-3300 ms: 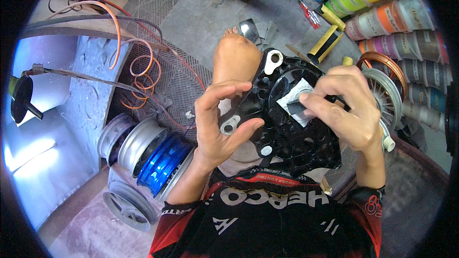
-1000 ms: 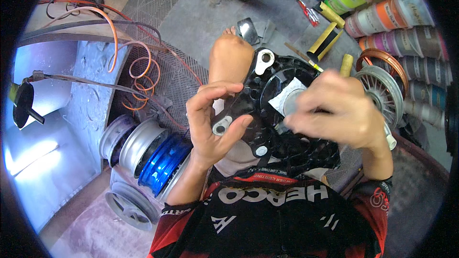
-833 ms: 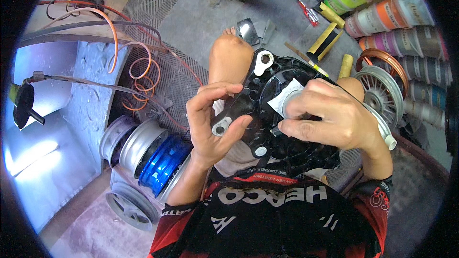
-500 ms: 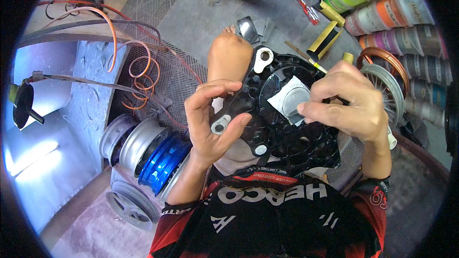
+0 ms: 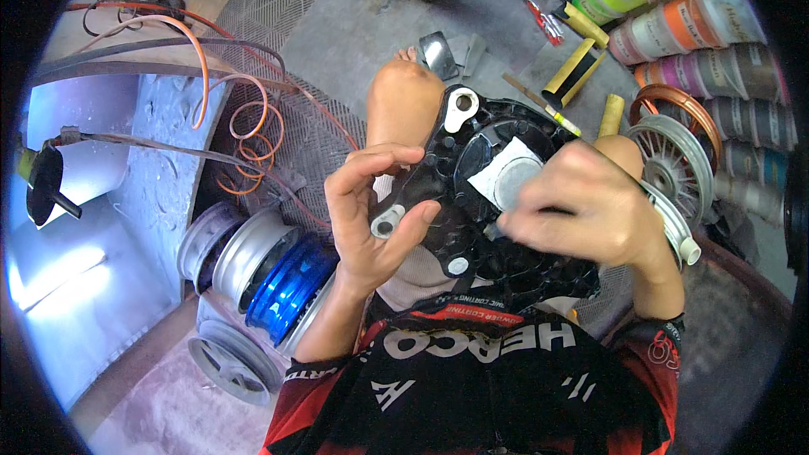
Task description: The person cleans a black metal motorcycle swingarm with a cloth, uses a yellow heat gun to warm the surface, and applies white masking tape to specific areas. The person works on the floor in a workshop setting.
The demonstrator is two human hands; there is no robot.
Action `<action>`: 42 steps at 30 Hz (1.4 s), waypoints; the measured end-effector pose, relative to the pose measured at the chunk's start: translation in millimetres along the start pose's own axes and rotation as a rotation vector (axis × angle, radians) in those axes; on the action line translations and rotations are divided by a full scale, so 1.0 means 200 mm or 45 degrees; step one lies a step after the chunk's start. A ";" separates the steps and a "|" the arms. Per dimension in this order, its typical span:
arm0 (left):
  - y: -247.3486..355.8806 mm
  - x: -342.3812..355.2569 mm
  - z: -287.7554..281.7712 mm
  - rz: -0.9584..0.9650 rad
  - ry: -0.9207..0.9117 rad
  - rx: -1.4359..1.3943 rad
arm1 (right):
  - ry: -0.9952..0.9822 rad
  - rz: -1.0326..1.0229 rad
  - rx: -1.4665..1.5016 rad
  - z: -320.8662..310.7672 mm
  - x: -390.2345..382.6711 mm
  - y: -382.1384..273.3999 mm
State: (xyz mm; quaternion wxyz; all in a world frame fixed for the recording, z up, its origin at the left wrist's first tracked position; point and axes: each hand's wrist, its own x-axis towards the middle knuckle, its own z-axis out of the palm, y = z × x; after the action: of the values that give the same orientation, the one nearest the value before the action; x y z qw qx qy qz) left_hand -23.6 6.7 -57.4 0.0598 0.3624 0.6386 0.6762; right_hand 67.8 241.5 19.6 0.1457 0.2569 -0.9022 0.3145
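- Over the lower right of a white patch, curls right hand with thumb and fingers bent inward, pinch-like; too blurred to tell whether grasping anything
- Probably working at the patch and its grey disc; best to press evenly, ease off near corners, avoid dragging the sheet sideways
- Best also to steady black cover with the other hand, so as to stop rocking under pressure
- Holds right hand back up, knuckles high, thumb lowest, wrist toward lower right
- Holds left hand as a wide C at the cover's left edge, thumb and fingers well apart, clasping nothing visible; can't tell about contact
- Has black cover between both hands, patch facing up, with pale lug at upper left
- Beyond: bare foot, thin yellow-ended tool, yellow tube
- Off left: blue rim, orange coiled hose; off right: bronze rim, stacked coloured tubs
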 end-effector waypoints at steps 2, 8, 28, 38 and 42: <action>0.00 0.01 0.00 0.003 -0.006 -0.005 | -0.038 -0.018 0.023 -0.02 0.01 -0.01; -0.01 0.01 0.01 -0.004 -0.005 -0.015 | -0.118 0.008 0.121 0.01 0.01 -0.03; 0.00 -0.01 -0.01 -0.029 -0.007 -0.014 | -0.088 0.034 -0.004 -0.05 0.02 -0.02; -0.01 0.00 0.01 -0.011 0.003 -0.019 | -0.031 0.032 0.039 -0.05 0.00 0.00; 0.00 0.01 0.00 -0.016 -0.004 -0.001 | -0.029 0.036 -0.010 -0.11 0.05 0.01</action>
State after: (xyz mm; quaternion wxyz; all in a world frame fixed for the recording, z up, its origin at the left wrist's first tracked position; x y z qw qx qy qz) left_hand -24.6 7.4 -56.4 0.0652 0.3593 0.6406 0.6754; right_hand 60.7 253.7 39.4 0.1321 0.2471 -0.9085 0.3101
